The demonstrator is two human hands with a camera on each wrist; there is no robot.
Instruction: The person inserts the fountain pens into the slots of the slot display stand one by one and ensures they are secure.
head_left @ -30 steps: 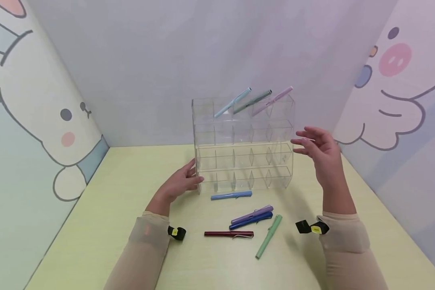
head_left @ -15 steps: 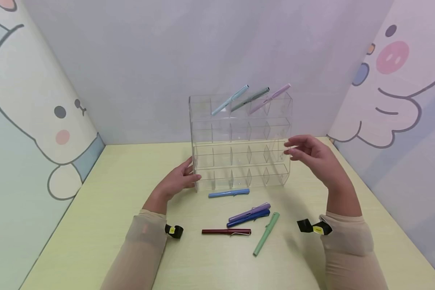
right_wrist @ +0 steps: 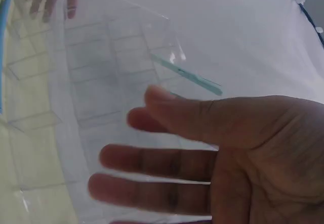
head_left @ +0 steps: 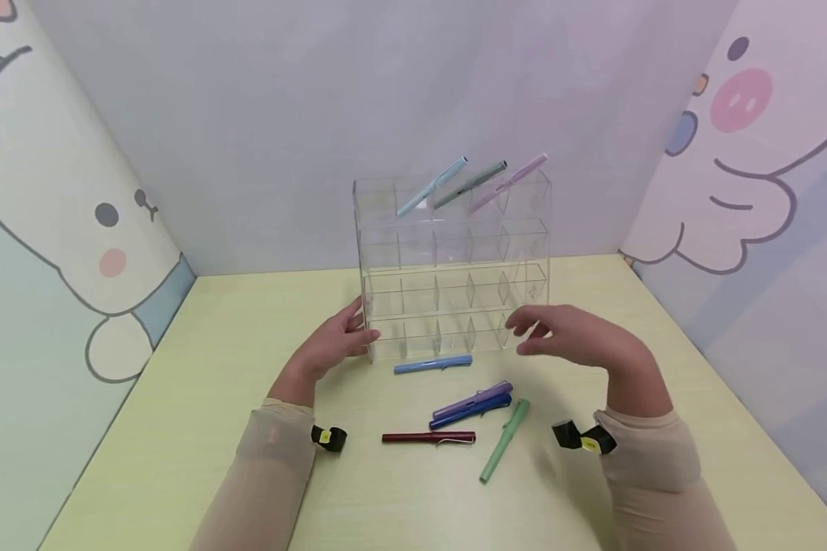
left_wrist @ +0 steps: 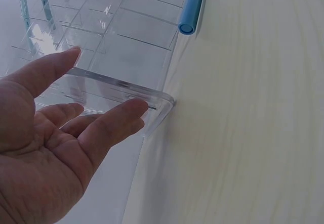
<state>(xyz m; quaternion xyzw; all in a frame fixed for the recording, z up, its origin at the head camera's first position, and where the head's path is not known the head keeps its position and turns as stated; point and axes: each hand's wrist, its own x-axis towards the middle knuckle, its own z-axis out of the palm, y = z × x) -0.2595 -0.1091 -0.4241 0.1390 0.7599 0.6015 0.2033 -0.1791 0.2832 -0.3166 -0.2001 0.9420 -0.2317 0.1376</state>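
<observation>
A clear acrylic pen rack with tiers of small compartments stands upright on the table. My left hand rests against its left side, thumb by the front edge and fingers along the outer side panel. My right hand hovers in front of the rack's lower right corner, fingers loosely bent, holding nothing. In the top tier lean a light blue pen, a grey-green pen and a pale pink pen. A blue pen lies close in front of the base.
Nearer on the table lie a purple pen and a dark blue pen side by side, a dark red pen and a slanted green pen. Cartoon-printed walls enclose the table's sides; a plain wall rises behind the rack.
My right hand has come down and leftward from beside the rack's right edge to before its bottom tier. My left hand keeps its place on the rack; the head view shifts slightly.
</observation>
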